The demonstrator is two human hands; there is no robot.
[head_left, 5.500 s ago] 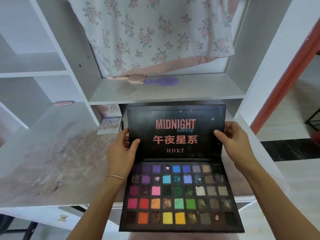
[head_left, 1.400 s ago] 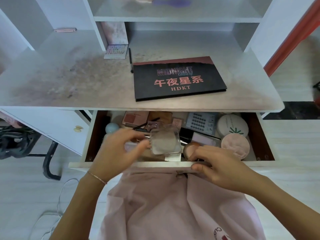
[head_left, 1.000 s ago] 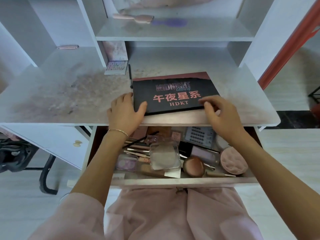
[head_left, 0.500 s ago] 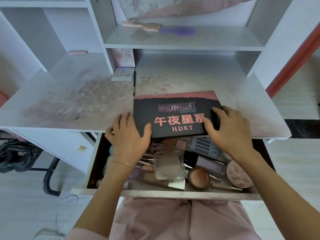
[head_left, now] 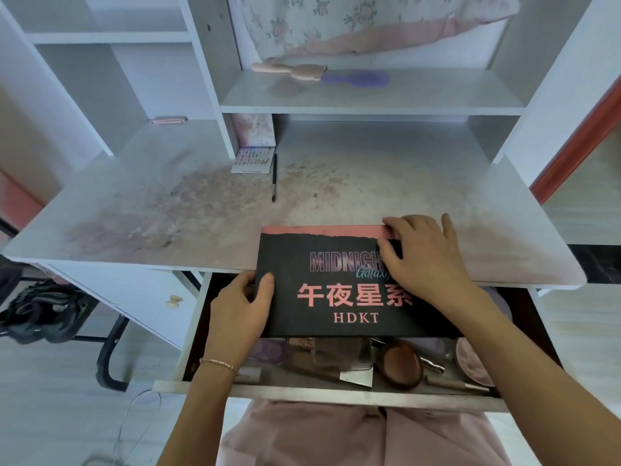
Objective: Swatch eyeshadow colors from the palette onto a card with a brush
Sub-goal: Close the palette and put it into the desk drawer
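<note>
The closed black eyeshadow palette (head_left: 339, 297) with pink lettering hangs half over the desk's front edge, above the pulled-out drawer (head_left: 322, 391). My left hand (head_left: 240, 311) grips its left edge, thumb on the lid. My right hand (head_left: 423, 260) lies over its top right part, fingers bent at the far pink edge. A thin dark brush (head_left: 274, 176) lies on the desk (head_left: 168, 213) farther back. Beside it stands a small card (head_left: 252, 159) with rows of colour swatches.
The drawer holds several makeup items: a round brown compact (head_left: 403, 364), a pink puff (head_left: 470, 361), brushes. A purple hairbrush (head_left: 356, 78) and a pink one lie on the upper shelf. Floral cloth hangs above. A drawer knob (head_left: 175, 300) sits at the lower left.
The palette has slid toward me, now overhanging the open drawer. My left hand moved to its left edge; my right hand shifted up to its far right corner.
</note>
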